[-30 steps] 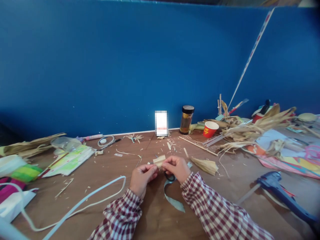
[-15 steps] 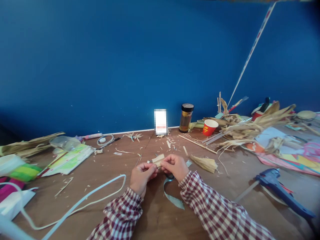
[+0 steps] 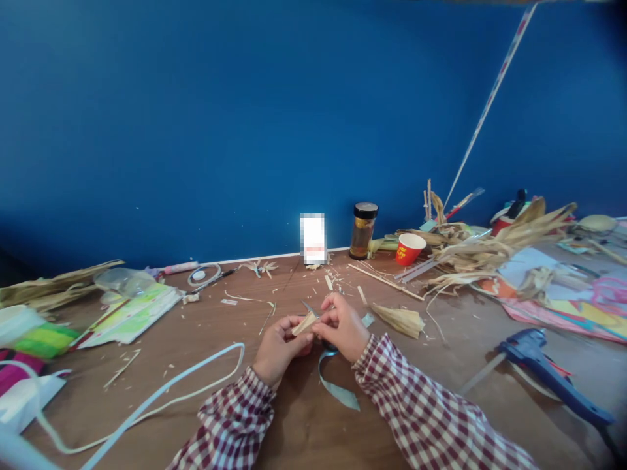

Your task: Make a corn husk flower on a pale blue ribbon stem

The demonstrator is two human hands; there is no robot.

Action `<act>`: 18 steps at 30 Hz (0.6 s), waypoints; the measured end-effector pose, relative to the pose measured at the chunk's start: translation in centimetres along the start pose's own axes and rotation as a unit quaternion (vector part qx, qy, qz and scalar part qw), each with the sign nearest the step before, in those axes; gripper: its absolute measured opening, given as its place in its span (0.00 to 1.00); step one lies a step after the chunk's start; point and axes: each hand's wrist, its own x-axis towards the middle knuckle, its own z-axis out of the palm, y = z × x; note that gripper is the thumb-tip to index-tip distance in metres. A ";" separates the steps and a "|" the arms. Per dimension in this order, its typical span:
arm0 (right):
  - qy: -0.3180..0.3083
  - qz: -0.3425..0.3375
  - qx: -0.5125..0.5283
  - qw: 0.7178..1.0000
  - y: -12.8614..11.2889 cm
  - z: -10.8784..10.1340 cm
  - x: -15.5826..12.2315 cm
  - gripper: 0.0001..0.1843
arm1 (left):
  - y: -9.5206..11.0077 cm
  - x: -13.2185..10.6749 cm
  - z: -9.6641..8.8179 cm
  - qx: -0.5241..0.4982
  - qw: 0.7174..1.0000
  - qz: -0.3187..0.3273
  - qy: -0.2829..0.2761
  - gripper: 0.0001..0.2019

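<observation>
A small strip of dried corn husk (image 3: 305, 324) is pinched between my two hands above the middle of the table. My left hand (image 3: 280, 346) grips its lower end with thumb and fingers. At its right side, my right hand (image 3: 340, 326) closes thumb and fingertips on the same strip. Just behind the hands, a thin metal tip, perhaps of scissors (image 3: 307, 307), shows on the table, mostly hidden. A pale blue-green ribbon (image 3: 340, 393) curls on the table below my right hand. Right of that hand lies a larger piece of corn husk (image 3: 399, 320).
A blue glue gun (image 3: 548, 365) lies at the right. Behind stand a red paper cup (image 3: 410, 249) and a lidded jar (image 3: 363, 232), beside a heap of dried husks (image 3: 470, 254). A white cable (image 3: 196, 388) loops across the left front. Scraps litter the table.
The husk strip has turned to a steeper slant, its near end now toward my left hand. My right hand has risen slightly and its fingers have shifted on the strip.
</observation>
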 end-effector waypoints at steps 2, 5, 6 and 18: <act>-0.002 0.016 0.019 1.000 0.0 0.0 0.1 0.15 | -0.1 0.1 -0.2 -0.016 1.000 -0.013 -0.020 0.19; -0.009 0.035 0.058 0.998 0.2 -0.1 0.3 0.12 | 0.0 0.1 -0.3 -0.041 0.997 -0.042 -0.039 0.19; -0.010 0.033 0.064 0.997 0.3 -0.2 0.4 0.12 | 0.1 0.0 -0.2 -0.046 0.997 -0.049 -0.045 0.19; -0.001 -0.100 -0.163 0.982 -0.3 -0.6 -0.1 0.11 | 0.1 0.1 -0.4 0.059 0.996 0.038 -0.057 0.21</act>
